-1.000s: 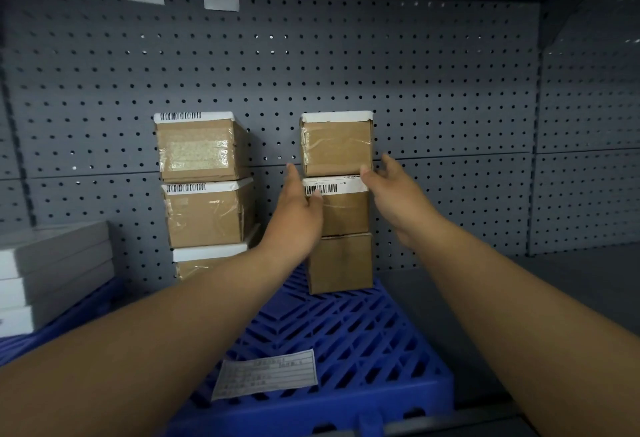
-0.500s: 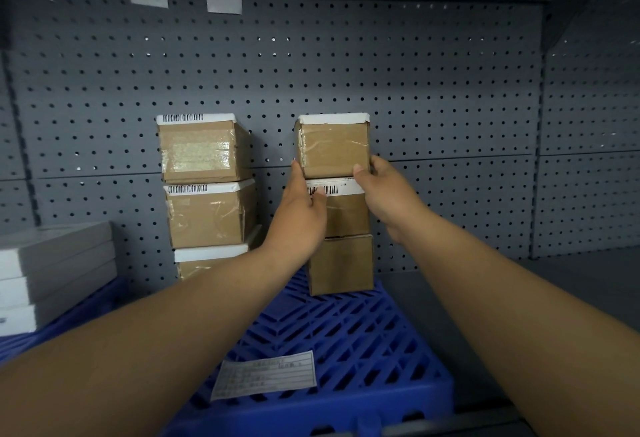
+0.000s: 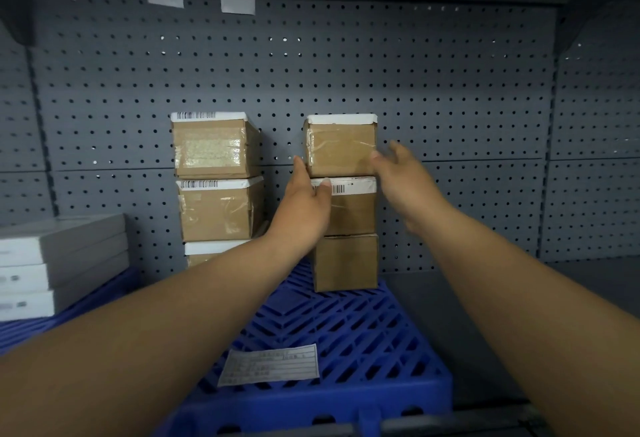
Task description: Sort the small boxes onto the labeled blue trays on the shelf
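Two stacks of small brown boxes stand at the back of a blue slatted tray (image 3: 346, 325) with a paper label (image 3: 270, 365) near its front. The right stack has three boxes; its top box (image 3: 341, 145) sits on the middle box (image 3: 353, 208). My left hand (image 3: 304, 201) rests against the left side of that stack, thumb on the middle box's barcode strip, fingers apart. My right hand (image 3: 401, 177) is blurred beside the top box's right edge, fingers spread, holding nothing. The left stack (image 3: 218, 177) stands untouched.
Grey flat boxes (image 3: 59, 263) are piled on another blue tray at the left. A grey pegboard wall (image 3: 450, 107) closes the back. Bare grey shelf floor (image 3: 588, 291) lies to the right of the tray. The shelf above hangs low.
My right hand has come off the top box's lower right corner and moved up and out to the right. The top box has settled on the stack. My left hand barely shifted.
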`<state>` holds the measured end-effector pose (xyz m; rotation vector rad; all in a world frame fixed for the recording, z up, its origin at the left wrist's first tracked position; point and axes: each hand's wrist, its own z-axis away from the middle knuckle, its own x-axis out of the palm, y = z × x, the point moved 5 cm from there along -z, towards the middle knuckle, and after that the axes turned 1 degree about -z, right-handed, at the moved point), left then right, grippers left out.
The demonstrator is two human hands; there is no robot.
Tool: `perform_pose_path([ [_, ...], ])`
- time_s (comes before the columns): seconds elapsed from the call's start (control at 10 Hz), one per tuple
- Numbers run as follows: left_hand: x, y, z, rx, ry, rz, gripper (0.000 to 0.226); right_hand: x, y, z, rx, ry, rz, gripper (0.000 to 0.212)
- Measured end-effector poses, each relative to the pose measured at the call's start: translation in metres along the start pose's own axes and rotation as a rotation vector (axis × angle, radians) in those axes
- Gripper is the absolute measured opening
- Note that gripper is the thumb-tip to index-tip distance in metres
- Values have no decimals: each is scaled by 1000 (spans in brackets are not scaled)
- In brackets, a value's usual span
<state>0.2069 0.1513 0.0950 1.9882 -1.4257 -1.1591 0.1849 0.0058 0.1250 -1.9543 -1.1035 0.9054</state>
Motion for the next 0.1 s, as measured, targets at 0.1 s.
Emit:
perform_pose_path([
  [0.1, -11, 12, 22, 10, 31, 20, 63, -30, -29, 17, -114, 118, 20, 55],
])
